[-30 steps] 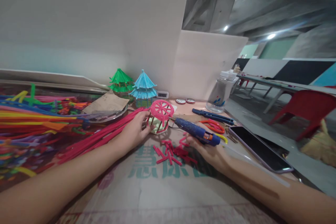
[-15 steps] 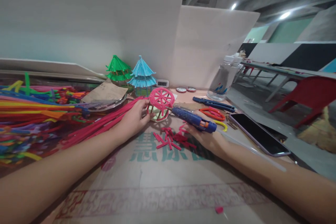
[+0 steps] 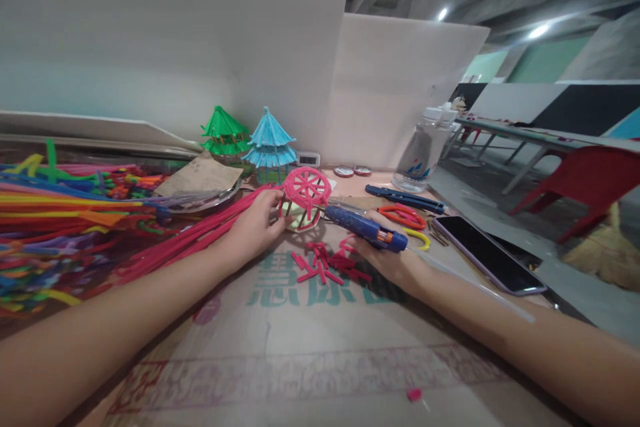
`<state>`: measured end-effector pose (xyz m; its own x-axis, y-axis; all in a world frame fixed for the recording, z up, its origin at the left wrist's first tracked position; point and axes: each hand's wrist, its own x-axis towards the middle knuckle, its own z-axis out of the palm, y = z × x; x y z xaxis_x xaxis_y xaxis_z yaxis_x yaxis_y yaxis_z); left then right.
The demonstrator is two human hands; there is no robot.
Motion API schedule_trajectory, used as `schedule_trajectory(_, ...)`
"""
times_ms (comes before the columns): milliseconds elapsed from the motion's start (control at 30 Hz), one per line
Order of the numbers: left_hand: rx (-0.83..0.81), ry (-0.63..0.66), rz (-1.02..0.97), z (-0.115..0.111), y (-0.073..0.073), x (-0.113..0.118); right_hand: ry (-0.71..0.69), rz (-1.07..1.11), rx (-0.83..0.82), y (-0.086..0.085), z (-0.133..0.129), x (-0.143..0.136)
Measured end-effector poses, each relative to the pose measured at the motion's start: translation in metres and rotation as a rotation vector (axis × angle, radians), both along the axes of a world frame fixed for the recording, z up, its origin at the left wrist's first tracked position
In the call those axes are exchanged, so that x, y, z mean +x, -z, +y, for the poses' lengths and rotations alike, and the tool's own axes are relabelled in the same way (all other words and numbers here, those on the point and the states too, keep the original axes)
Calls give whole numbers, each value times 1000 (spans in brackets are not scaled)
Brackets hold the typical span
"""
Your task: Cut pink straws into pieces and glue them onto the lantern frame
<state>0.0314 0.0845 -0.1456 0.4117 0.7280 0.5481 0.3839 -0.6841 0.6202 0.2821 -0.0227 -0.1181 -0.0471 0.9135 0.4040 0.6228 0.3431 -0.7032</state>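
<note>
My left hand (image 3: 260,225) pinches the left side of a small model (image 3: 307,188) with a pink spoked round top, thin posts and a pale base. My right hand (image 3: 387,255) is wrapped round a blue glue gun (image 3: 367,228), whose nozzle meets the model's right side; whether it touches is too small to tell. A clear glue stick trails from the gun's back over my right forearm. Short pink pieces (image 3: 323,265) lie in a loose pile below the model. Long pink strips (image 3: 195,237) run beside my left hand.
Green (image 3: 224,130) and blue (image 3: 271,140) pagoda models stand behind. Colourful strips (image 3: 75,213) fill the left side. On the right are a water bottle (image 3: 419,153), a blue cutter (image 3: 405,198), orange-handled scissors (image 3: 400,216) and a phone (image 3: 487,253).
The view has shifted very slightly, so things at the right appear a little further left. Both hands keep their holds on the model and the glue gun.
</note>
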Motion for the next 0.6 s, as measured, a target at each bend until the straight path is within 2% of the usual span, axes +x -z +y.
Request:
schedule_trajectory(300,-8,20,-26,1,2,1,22,-58,49,0,1,1)
schedule_trajectory(600,-39,30,-23,1,2,0,29,-77,0,-3,0,0)
